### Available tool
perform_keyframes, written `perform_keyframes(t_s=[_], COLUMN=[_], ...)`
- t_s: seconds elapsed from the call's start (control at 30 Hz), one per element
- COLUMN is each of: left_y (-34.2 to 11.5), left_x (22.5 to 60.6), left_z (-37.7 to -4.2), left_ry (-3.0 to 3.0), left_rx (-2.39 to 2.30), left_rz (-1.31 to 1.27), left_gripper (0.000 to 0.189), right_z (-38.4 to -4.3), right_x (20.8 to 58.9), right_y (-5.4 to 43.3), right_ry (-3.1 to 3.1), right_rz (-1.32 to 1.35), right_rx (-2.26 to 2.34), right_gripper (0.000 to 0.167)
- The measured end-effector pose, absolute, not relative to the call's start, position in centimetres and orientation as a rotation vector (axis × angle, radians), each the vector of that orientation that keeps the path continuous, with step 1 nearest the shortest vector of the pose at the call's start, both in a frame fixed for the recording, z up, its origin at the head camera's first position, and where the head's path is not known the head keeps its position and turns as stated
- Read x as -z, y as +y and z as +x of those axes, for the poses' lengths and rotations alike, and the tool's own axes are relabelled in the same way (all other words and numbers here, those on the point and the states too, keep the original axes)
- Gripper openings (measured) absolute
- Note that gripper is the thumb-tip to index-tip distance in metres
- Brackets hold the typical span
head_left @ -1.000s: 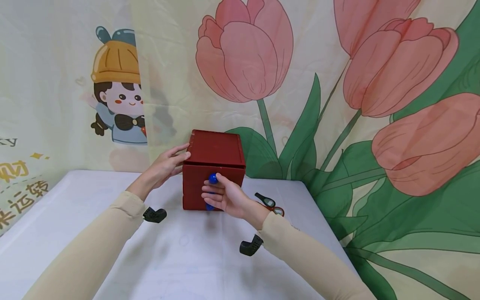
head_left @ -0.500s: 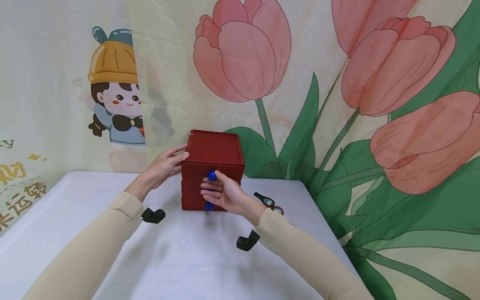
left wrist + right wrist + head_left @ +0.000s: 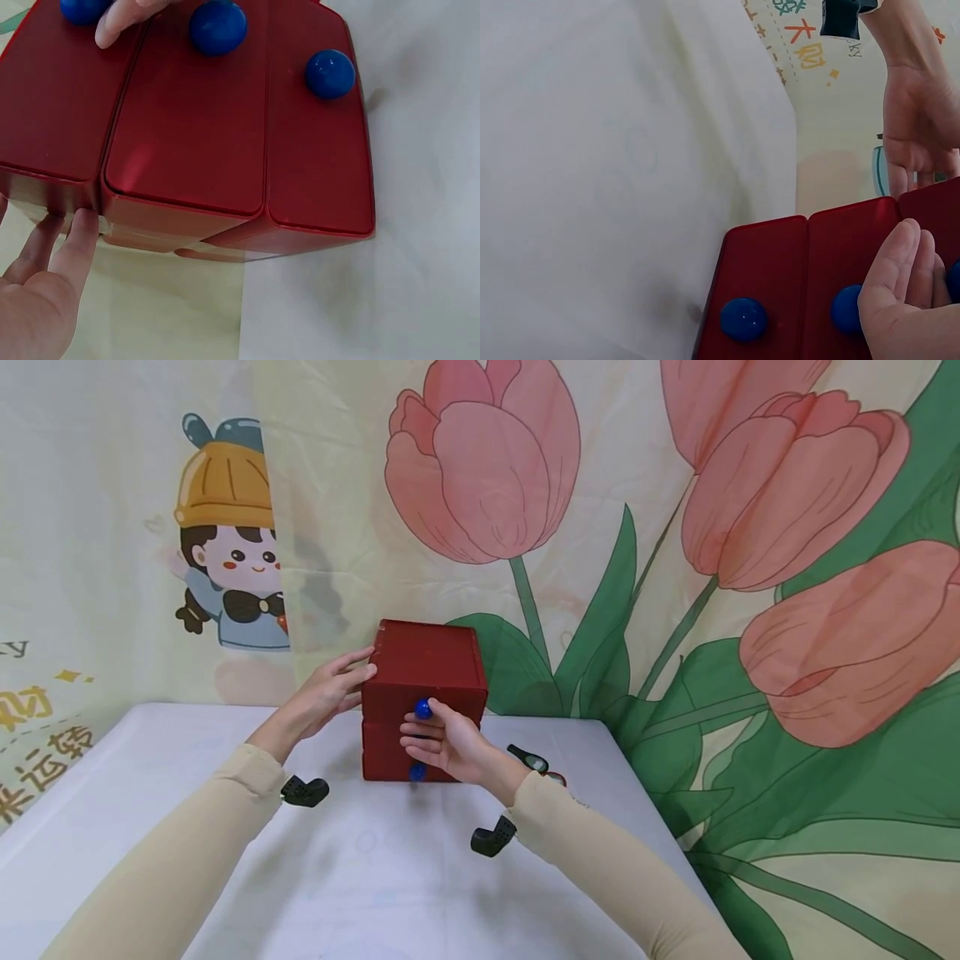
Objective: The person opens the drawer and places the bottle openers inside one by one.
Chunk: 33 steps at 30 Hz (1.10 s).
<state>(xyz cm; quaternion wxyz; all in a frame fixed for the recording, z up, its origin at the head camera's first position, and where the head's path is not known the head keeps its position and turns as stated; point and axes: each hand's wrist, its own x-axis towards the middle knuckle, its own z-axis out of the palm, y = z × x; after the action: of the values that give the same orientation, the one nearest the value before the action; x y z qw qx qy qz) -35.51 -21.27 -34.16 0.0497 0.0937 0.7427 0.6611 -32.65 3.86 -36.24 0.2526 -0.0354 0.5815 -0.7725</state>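
A dark red box of three stacked drawers (image 3: 427, 656) stands on the table, each drawer front carrying a round blue knob. My left hand (image 3: 321, 697) lies along the box's left side, fingers straight and thumb at the upper edge. At the front, my right hand (image 3: 459, 745) pinches the top knob (image 3: 422, 709) between thumb and index finger, the other fingers extended to the left. These fingers hide the middle knob in the head view, but the left wrist view shows that middle knob (image 3: 217, 28). The bottom knob (image 3: 743, 319) is plain in the right wrist view.
Right of the box, a small black-and-red object with looped ends (image 3: 534, 762) lies on the white-covered table (image 3: 375, 877), partly hidden by my right forearm. Black wrist cameras (image 3: 492, 837) hang below both wrists. A tulip-printed curtain (image 3: 510, 468) rises behind the table.
The top drawer has slid inward, narrowing the dark gap under the box's top; my right hand has moved slightly away from me with the knob. My left hand stays at the box's side.
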Motion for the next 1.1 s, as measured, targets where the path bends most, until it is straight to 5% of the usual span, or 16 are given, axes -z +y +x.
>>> perform_keyframes(t_s=[1.1], left_y=[-21.37], left_x=[33.95], left_z=[-35.34], left_ry=[2.260], left_rx=[-2.004], left_rz=[0.287], left_gripper=[0.076], right_z=[-33.04], right_x=[36.50], right_y=[4.28], right_ry=[1.644], right_rz=[-0.146], right_rx=[2.068], right_gripper=[0.055])
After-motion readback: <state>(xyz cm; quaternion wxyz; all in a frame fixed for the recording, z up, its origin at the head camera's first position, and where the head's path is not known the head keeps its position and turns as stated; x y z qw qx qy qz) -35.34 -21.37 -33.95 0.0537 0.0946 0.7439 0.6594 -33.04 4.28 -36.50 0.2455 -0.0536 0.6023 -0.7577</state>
